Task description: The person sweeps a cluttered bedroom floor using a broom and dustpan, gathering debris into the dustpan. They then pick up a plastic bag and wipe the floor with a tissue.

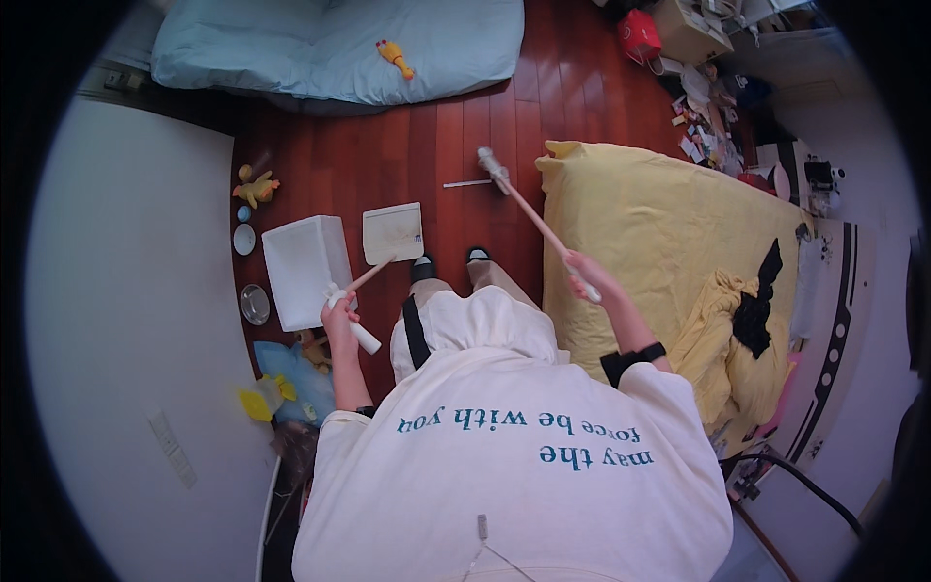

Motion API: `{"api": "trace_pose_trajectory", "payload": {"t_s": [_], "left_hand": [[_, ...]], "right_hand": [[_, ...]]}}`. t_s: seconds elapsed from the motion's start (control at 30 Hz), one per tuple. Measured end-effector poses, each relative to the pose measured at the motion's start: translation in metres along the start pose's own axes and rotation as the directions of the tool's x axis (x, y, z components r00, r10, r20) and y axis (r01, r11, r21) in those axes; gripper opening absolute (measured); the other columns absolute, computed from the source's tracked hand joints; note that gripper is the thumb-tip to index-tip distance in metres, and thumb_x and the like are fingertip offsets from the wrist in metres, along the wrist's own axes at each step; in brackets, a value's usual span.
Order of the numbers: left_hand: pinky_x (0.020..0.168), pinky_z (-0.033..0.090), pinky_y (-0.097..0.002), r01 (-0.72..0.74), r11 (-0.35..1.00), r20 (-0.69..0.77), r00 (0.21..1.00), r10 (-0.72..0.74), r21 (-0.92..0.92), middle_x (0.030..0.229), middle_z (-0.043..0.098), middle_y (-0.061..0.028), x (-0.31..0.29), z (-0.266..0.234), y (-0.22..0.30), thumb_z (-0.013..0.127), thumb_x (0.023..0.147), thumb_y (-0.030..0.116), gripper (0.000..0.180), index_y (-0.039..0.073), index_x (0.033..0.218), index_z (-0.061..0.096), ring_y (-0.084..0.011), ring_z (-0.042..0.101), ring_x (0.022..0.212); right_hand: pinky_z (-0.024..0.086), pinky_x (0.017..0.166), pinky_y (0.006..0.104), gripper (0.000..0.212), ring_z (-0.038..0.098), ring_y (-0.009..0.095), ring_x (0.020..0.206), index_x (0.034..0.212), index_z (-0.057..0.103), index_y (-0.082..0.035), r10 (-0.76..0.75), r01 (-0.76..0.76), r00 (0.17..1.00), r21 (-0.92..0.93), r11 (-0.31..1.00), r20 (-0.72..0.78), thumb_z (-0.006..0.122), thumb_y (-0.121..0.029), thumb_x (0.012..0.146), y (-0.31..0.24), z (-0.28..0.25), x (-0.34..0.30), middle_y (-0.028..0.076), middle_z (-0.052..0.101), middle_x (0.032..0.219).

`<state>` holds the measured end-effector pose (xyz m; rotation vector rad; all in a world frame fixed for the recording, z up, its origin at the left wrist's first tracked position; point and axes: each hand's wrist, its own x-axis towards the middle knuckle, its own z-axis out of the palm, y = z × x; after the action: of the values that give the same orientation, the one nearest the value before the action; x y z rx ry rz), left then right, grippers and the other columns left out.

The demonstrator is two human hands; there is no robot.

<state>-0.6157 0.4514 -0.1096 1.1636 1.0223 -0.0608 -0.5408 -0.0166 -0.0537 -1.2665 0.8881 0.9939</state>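
Observation:
My left hand is closed round the white-and-pink handle of a dustpan, whose cream pan rests on the wooden floor ahead of my feet. In my right hand is the pale pink stick of a broom, gripped near its white end. The stick slants away to the far left, and its small whitish head is over the floor between the mattress and the bed. Beside that head lies a thin white strip; whether they touch I cannot tell.
A white box stands left of the dustpan. By the left wall are a metal bowl, a white bowl and a yellow toy. The yellow-covered bed is on the right, a light-blue mattress at the far side.

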Motion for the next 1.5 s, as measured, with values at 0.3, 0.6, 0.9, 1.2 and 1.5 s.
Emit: {"api": "trace_pose_trajectory", "payload": {"t_s": [0.3, 0.6, 0.9, 1.2, 1.5], "left_hand": [[0.038, 0.035, -0.0196, 0.029, 0.992, 0.093, 0.995, -0.04, 0.122, 0.088, 0.061, -0.0119, 0.024, -0.059, 0.013, 0.046, 0.077, 0.001, 0.024, -0.003, 0.1, 0.05, -0.0052, 0.038, 0.045], [0.038, 0.036, -0.0194, -0.022, 0.967, 0.164, 0.986, -0.021, 0.254, 0.087, 0.061, -0.0106, 0.041, -0.094, 0.027, 0.046, 0.08, 0.003, 0.026, -0.002, 0.106, 0.049, -0.005, 0.039, 0.044], [0.041, 0.036, -0.0206, -0.079, 0.957, 0.137, 0.99, 0.042, 0.279, 0.083, 0.062, -0.0085, 0.047, -0.091, 0.035, 0.048, 0.079, 0.004, 0.02, -0.004, 0.098, 0.053, -0.0057, 0.041, 0.047], [0.038, 0.034, -0.0202, -0.055, 0.976, 0.048, 0.998, 0.046, 0.21, 0.084, 0.061, -0.0074, 0.043, -0.095, 0.026, 0.05, 0.081, 0.004, 0.022, -0.001, 0.102, 0.051, -0.0055, 0.04, 0.043], [0.037, 0.034, -0.0199, -0.018, 0.99, 0.023, 1.0, 0.015, 0.143, 0.071, 0.054, -0.0026, 0.039, -0.076, 0.025, 0.055, 0.08, 0.003, 0.018, 0.0, 0.098, 0.051, -0.0056, 0.04, 0.042]], "right_hand": [[0.034, 0.033, 0.0251, 0.02, 0.036, 0.011, 0.038, 0.106, 0.039, -0.011, 0.053, 0.013, 0.978, 0.31, 0.951, -0.203, 0.038, -0.025, 0.092, 0.069, 0.027, -0.006, 0.001, 0.039, 0.054], [0.031, 0.03, 0.0212, 0.015, 0.037, 0.01, 0.035, 0.086, 0.035, -0.011, 0.112, -0.057, 0.991, 0.544, 0.837, -0.07, 0.038, -0.024, 0.092, 0.069, 0.133, 0.044, -0.001, 0.039, 0.048], [0.032, 0.03, 0.0184, 0.021, 0.038, 0.006, 0.037, 0.081, 0.036, -0.009, 0.072, -0.194, 0.979, 0.755, 0.626, 0.192, 0.045, -0.025, 0.091, 0.039, 0.086, -0.012, -0.002, 0.041, 0.052], [0.029, 0.027, 0.0194, 0.019, 0.036, 0.008, 0.034, 0.081, 0.037, -0.007, 0.047, 0.042, 0.985, 0.49, 0.871, -0.167, 0.041, -0.023, 0.092, 0.005, 0.06, 0.02, -0.002, 0.037, 0.049], [0.035, 0.036, 0.0232, 0.01, 0.04, 0.012, 0.041, 0.089, 0.034, -0.008, 0.078, -0.087, 0.996, 0.386, 0.918, 0.039, 0.035, -0.017, 0.091, 0.002, 0.149, 0.067, 0.001, 0.04, 0.053]]}}
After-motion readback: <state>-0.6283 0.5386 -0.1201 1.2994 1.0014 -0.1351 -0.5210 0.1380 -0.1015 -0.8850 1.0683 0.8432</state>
